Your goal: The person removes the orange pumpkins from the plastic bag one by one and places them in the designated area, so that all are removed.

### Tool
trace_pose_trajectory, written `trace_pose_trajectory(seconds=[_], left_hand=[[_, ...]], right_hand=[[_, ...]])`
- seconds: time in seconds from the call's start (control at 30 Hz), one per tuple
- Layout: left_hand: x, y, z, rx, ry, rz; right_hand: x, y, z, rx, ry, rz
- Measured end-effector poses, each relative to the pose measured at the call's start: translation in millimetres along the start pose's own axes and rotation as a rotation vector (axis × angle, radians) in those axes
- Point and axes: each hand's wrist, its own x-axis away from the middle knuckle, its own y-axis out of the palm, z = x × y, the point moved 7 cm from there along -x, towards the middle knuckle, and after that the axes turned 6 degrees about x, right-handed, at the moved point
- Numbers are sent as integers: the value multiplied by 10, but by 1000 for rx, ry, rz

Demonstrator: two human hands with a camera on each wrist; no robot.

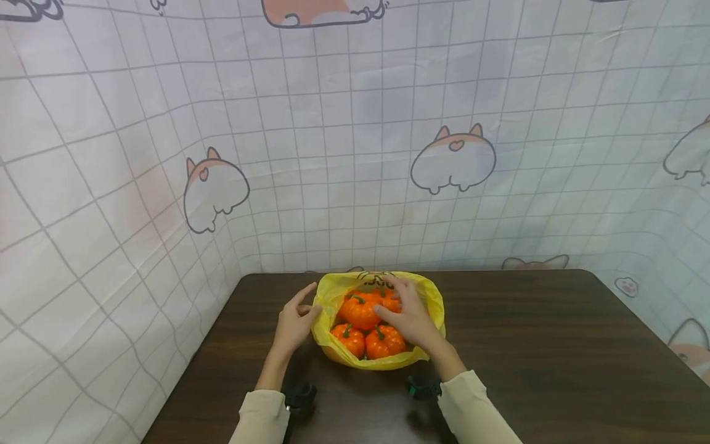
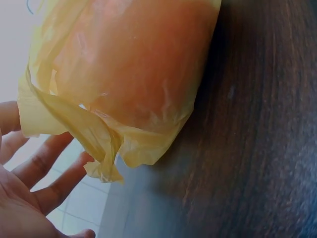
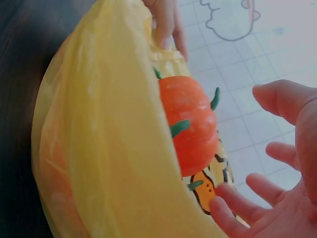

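Neither of our hands grips anything: our left hand point(image 1: 293, 325) rests with straight, relaxed fingers against the left side of the yellow plastic bag point(image 1: 431, 302), and our right hand point(image 1: 407, 311) lies spread, fingers apart, over the small orange pumpkins point(image 1: 360, 310) inside it. The right wrist view shows that palm open beside one pumpkin, with no finger curled round it.

From largest to smallest: the grid-patterned cloth backdrop point(image 1: 111, 154) with cartoon corgi prints wraps round the scene on three sides. Below it lies the dark wooden table point(image 1: 554, 357), and the bag sits near its far edge, somewhat left of the middle. The bag's mouth is open and faces up, its rim rolled outward; it is roughly round, so we see no clear long axis. Four pumpkins show in it, packed touching one another, their green stems point(image 1: 357, 298) pointing upward and a little toward us.

We judge the filling well along, as the pumpkins are already in the bag and none lies loose on the table. The mouth is not yet gathered or closed, and the handles are not in hand.
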Motion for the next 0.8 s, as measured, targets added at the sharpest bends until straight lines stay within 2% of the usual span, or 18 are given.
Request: trace_pose_trajectory(seconds=[0.2, 0.4, 0.53, 0.8], left_hand=[[2, 32, -12, 24, -6, -47], [4, 52, -54, 21, -41, -79], [10, 32, -63, 13, -60, -62], [10, -9, -115, -15, -96, -38]], right_hand=[[29, 73, 57, -9, 23, -24], [45, 142, 92, 7, 34, -32], [51, 209, 97, 33, 38, -33], [59, 346, 98, 153, 45, -25]])
